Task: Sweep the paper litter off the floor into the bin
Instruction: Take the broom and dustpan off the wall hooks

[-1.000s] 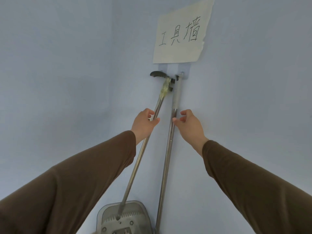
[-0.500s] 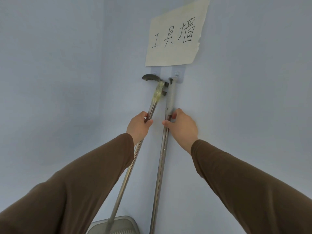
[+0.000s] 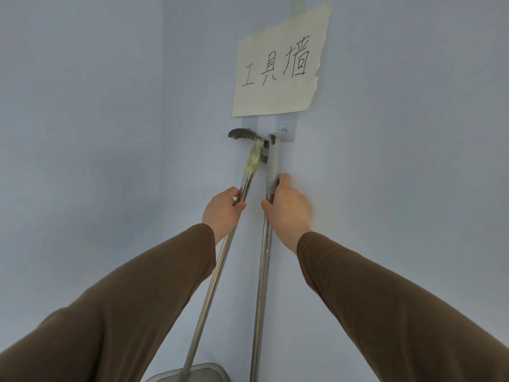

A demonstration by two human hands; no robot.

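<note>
Two long metal handles hang from hooks on a pale blue wall. The left one is the dustpan's handle (image 3: 212, 282), slanting down to the grey dustpan (image 3: 203, 375) at the bottom edge; its top is wrapped in yellowed tape under a dark curved grip. My left hand (image 3: 223, 210) grips this handle below the tape. The right one is the broom's handle (image 3: 263, 271), hanging straight, with a grey plastic cap (image 3: 273, 161) at the top. My right hand (image 3: 289, 208) grips it just under the cap. The broom's head, the litter and the bin are out of view.
A cream paper sign (image 3: 278, 67) with handwritten characters is stuck on the wall above two small adhesive hooks (image 3: 285, 129). A wall corner (image 3: 162, 106) runs vertically to the left. Both brown sleeves fill the lower part of the view.
My right hand went from open beside the broom's handle to gripping it under the cap. Both hands slid higher up the handles. The view tilted up, so less of the dustpan shows.
</note>
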